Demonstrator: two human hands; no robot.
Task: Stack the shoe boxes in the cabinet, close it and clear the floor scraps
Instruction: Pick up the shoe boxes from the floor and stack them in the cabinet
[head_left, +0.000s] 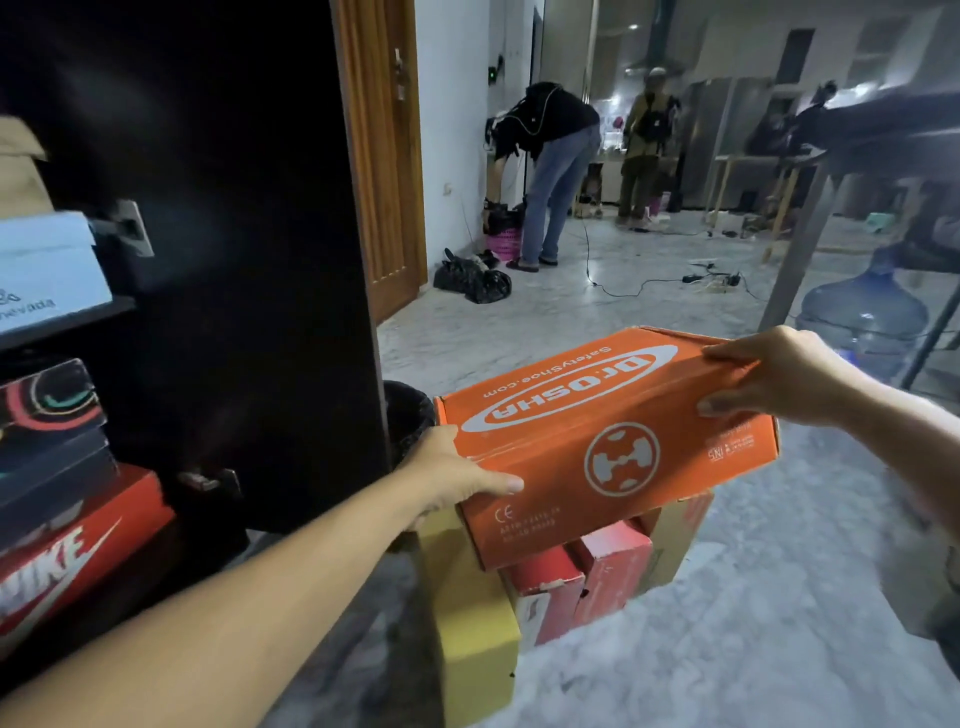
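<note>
Gripping the orange shoe box at centre frame, left hand and right hand clamp opposite ends; lid-only purchase risks slipping onto the floor boxes beneath.

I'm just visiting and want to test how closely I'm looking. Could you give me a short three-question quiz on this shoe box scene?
1. True or false: both hands hold the orange Dr.Osha box.
2. Which box lies lowest in the cabinet stack on the left? A) red Nike box B) white Nevada box C) blue box
3. Fill in: the big clear bottle under the table is a water ____.

Key: 1 true, the left hand and right hand grip its opposite ends. 2 A. 3 jug.
</note>
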